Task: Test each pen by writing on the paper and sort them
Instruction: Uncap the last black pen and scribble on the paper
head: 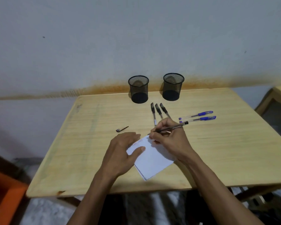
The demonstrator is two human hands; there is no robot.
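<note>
The fingers (154,133) of my right hand (169,140) are pinching a black pen (170,128), its tip touching the far corner of the white paper (152,158) while its back end is pointing up and to the right. My left hand (122,153) is lying flat with straight fingers, the thumb (139,151) pressing down on the left part of the paper and holding it against the wooden bench (88,143). Faint red marks are showing on the paper near its far edge.

Just beyond my right hand, three black capped pens (158,111) are lying side by side, fanning slightly. To their right, two blue pens (199,116) are resting near each other, almost parallel, their caps pointing right. A small dark pen cap (122,128) is lying alone on the bench to the left of my hands.

At the far edge of the bench, two black mesh pen cups are standing upright, the left cup (138,89) and the right cup (173,86) a little apart.
</note>
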